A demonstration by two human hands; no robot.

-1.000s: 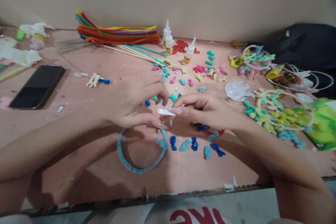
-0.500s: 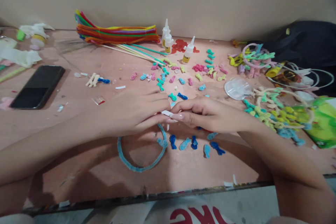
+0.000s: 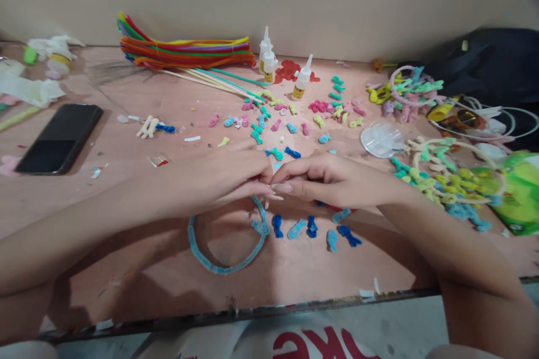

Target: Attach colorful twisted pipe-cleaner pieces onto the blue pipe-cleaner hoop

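Over the middle of the table, my left hand (image 3: 240, 171) and my right hand (image 3: 324, 179) meet at the fingertips. Both are closed, thumbs and fingers pinched together. Whatever lies between the fingertips is hidden or too small to make out. Just below my left hand, a light blue fuzzy ring (image 3: 225, 270) lies on the table, partly covered by the fingers. A small light blue knotted piece (image 3: 261, 226) is attached to its right side. Dark blue fish-shaped pieces (image 3: 311, 228) and light blue ones (image 3: 332, 240) lie beneath my right hand.
Colored pipe cleaners (image 3: 189, 53) lie bundled at the back beside several glue bottles (image 3: 300, 81). Small fuzzy pieces (image 3: 275, 124) scatter beyond the hands. A phone (image 3: 59, 139) is left; decorated rings (image 3: 458, 179), a clear plastic lid (image 3: 382, 140) and a green packet (image 3: 522, 196) are right.
The white strip that showed between my fingertips is now out of sight. My left hand's fingers have curled in more. A small yellow piece beyond my left hand has come into view.
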